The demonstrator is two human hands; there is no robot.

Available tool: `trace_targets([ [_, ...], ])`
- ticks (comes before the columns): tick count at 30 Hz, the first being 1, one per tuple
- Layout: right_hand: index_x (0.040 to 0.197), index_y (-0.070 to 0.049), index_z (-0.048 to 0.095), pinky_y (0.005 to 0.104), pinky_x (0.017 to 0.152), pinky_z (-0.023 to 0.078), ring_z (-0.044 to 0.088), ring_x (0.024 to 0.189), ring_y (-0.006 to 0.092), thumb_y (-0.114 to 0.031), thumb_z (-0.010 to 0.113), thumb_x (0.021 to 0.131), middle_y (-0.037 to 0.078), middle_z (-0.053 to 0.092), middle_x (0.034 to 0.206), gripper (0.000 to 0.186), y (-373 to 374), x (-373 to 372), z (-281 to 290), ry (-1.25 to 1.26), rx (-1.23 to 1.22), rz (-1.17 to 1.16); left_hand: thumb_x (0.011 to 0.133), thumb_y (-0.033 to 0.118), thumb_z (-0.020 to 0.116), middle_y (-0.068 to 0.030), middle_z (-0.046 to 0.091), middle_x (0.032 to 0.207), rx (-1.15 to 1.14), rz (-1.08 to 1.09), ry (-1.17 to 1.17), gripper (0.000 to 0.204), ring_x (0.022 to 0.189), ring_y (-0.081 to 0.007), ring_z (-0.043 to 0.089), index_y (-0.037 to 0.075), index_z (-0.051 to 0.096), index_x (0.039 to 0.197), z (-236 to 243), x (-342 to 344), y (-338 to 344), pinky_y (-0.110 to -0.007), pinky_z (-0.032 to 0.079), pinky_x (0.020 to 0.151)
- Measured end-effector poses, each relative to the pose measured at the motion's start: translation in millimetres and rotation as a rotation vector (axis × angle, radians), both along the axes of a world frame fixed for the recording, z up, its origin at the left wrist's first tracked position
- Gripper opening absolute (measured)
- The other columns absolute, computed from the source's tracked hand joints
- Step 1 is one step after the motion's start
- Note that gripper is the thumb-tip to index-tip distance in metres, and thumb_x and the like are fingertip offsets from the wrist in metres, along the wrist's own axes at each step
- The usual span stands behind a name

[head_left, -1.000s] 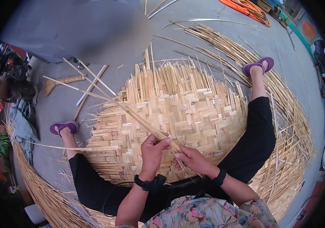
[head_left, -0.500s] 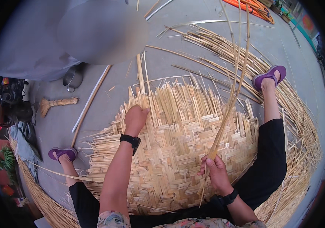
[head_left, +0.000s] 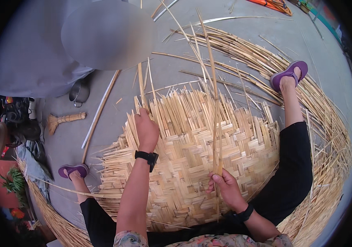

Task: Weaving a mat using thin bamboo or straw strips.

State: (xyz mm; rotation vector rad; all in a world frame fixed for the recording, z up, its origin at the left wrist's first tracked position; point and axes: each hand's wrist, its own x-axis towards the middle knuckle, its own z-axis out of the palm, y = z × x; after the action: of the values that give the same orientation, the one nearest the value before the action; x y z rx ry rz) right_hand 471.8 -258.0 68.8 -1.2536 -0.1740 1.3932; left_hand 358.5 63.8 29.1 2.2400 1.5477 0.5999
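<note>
A woven reed mat (head_left: pixel 192 160) with a ragged far edge of loose strip ends lies between my legs. My left hand (head_left: pixel 146 131) is closed at the mat's far left edge. Its fingers grip an upright reed strip (head_left: pixel 141 80) that sticks out beyond the weave. Over the mat's near right part, my right hand (head_left: pixel 226 187) pinches the lower end of long split reeds (head_left: pixel 215 111). Those reeds run upward across the weave and fan apart past the far edge. Each wrist wears a black band.
A large pile of loose reeds (head_left: pixel 241 47) curves from the far side round my right leg. More reeds (head_left: pixel 56 218) lie at the left. A pole (head_left: pixel 101 109), a small hand broom (head_left: pixel 67 118) and a metal pot (head_left: pixel 79 92) lie on the grey floor. Orange hose (head_left: pixel 270 5) is at the top.
The long reeds in my right hand have swung left and now stand nearly upright. My right hand has shifted slightly left and down. My left hand stays at the mat's edge strip.
</note>
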Motion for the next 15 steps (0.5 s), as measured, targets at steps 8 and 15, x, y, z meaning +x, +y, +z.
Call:
trace_targets([
  [8,0.115,0.001,0.06,0.0326,0.072,0.058,0.062,0.075,0.0149,-0.017,0.052,0.105,0.005,0.061,0.087,0.022,-19,1,13,-0.025,0.062,-0.014,0.079,0.0,0.056,-0.0242,0.067,0.096,-0.265,-0.175,0.207,0.013,0.09,-0.0436,0.063,-0.002,0.067,0.083,11,-11,31,-0.049,0.05,0.082],
  [15,0.114,0.001,0.059,0.0304,0.067,0.058,0.063,0.07,0.0145,-0.017,0.052,0.105,0.006,0.061,0.086,0.021,0,31,83,-0.059,0.132,-0.136,0.081,0.011,0.067,-0.0151,0.065,0.091,-0.855,-0.019,-0.274,0.023,0.091,-0.0243,0.065,-0.006,0.062,0.096,28,0,11,-0.037,0.055,0.073],
])
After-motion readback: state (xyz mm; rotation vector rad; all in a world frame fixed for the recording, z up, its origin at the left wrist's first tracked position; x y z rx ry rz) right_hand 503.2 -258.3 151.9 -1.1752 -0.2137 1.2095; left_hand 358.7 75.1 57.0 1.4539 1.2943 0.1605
